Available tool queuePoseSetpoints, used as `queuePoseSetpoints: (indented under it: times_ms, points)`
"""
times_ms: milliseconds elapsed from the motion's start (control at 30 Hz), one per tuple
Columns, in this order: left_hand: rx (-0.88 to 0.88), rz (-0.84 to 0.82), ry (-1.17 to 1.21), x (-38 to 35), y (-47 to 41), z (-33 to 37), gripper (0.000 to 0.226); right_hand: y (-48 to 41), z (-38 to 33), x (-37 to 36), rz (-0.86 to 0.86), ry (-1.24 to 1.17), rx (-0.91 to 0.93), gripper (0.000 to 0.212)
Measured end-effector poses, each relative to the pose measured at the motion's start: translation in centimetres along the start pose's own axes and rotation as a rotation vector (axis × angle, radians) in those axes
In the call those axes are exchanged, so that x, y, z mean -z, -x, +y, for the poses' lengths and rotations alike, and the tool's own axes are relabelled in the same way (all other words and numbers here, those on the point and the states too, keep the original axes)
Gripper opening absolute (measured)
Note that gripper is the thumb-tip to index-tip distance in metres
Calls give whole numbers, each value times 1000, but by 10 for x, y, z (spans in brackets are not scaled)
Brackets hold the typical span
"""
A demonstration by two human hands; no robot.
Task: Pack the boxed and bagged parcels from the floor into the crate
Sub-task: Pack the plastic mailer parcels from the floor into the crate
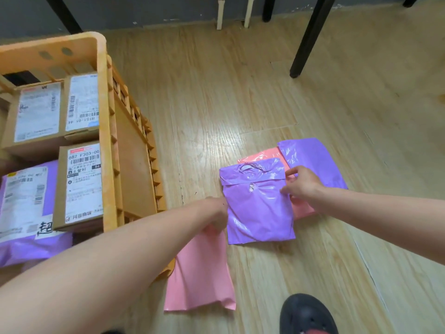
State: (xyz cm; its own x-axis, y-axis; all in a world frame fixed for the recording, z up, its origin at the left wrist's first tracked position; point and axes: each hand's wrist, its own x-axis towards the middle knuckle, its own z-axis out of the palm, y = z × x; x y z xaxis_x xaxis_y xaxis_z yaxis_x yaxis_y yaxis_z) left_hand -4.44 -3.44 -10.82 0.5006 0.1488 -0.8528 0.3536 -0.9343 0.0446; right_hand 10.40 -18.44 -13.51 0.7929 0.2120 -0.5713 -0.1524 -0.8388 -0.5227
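Left hand (216, 213) grips purple bag (258, 208) edge; right hand (302, 183) opposite edge.

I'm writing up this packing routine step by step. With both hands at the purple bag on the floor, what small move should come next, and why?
Probably lift the front purple bag and swing it left toward the orange crate. The left hand is at its left edge and the right hand pinches its right edge, and it lies on top of the salmon bag, so it comes free first.
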Motion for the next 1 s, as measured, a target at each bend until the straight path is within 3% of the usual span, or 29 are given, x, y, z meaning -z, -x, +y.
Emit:
queuePoseSetpoints:
  times_ms: [233,333,433,533,733,900,1000]
  points:
    - [59,10,-67,6,-6,-13,11,0,3,2,-49,-68,50,27]
    - [56,-22,-42,-1,-12,-17,28,1,5,6,-79,-111,55,26]
    - [28,-77,38,2,-12,-18,4,3,5,10,-110,-154,69,24]
    - [-48,47,156,23,-14,-23,26,6,3,14,-104,-191,95,18]
    - [-47,517,468,61,-11,-40,28,11,-11,23,-59,-213,150,18]
    - [-138,587,623,59,0,-45,35,22,-37,28,-66,-263,218,22]
    - [-274,480,1052,61,17,-36,28,34,-64,27,-89,-347,248,25]
